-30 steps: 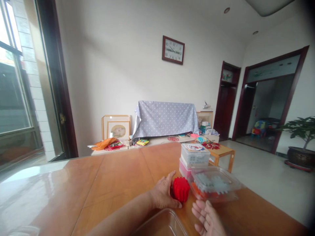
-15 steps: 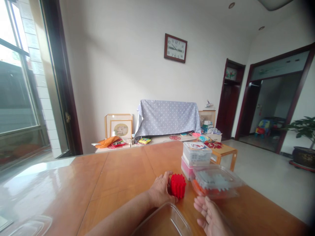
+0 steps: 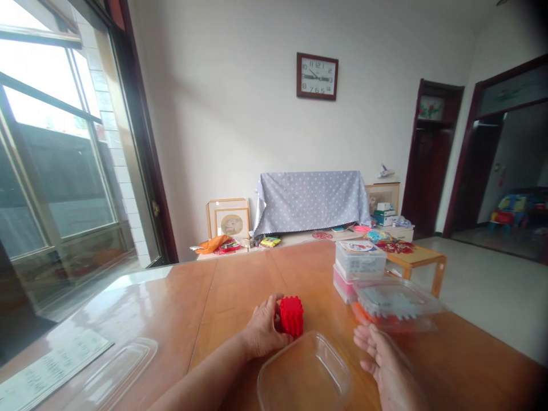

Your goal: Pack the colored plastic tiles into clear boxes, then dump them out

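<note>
Brown tabletop (image 3: pixel 240 279) beneath red block (image 3: pixel 293 317), its long axis upright

I can read the wall clock (image 3: pixel 317 76), upper centre of the frame: 10, 11, 12, 1 and 2 across the top, 3 at the right, 8, 7, 6, 5 and 4 below. The pale sheet (image 3: pixel 53 370) at lower left carries writing, and the clear box (image 3: pixel 363 265) right of centre a label (image 3: pixel 358 246), both illegible from here.

We see a red block (image 3: pixel 291 315), an orange-brown table (image 3: pixel 244 279), and a blue-grey cloth (image 3: pixel 312 202) with white dots.
</note>
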